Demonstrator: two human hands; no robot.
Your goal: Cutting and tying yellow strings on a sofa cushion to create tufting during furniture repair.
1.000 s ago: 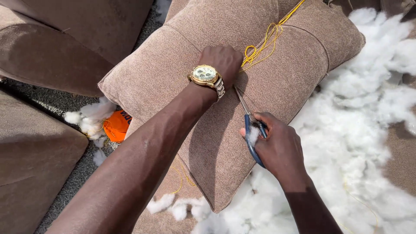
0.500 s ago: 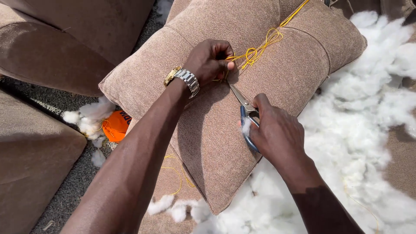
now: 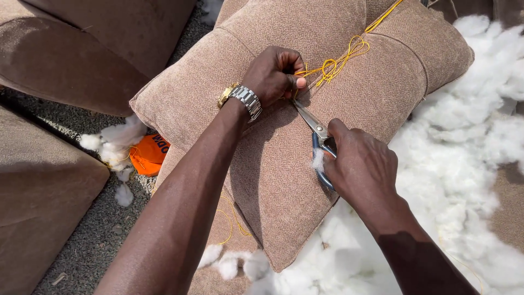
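Observation:
A stuffed brown fabric cushion (image 3: 349, 65) lies in front of me with a tangle of yellow thread (image 3: 334, 64) on its top. My left hand (image 3: 274, 74), with a metal wristwatch, pinches the thread near its left end against the fabric. My right hand (image 3: 361, 166) grips blue-handled scissors (image 3: 315, 131), whose metal blades point up-left with the tips right at my left fingers and the thread.
Loose white stuffing (image 3: 464, 164) covers the ground at right and below the cushion. More brown cushions (image 3: 82, 49) lie at left and upper left. An orange object (image 3: 148, 154) and tufts of stuffing sit on the grey gravel at left.
My left hand turned and closed on the yellow thread. My right hand brought the scissors up until the blade tips reached the thread.

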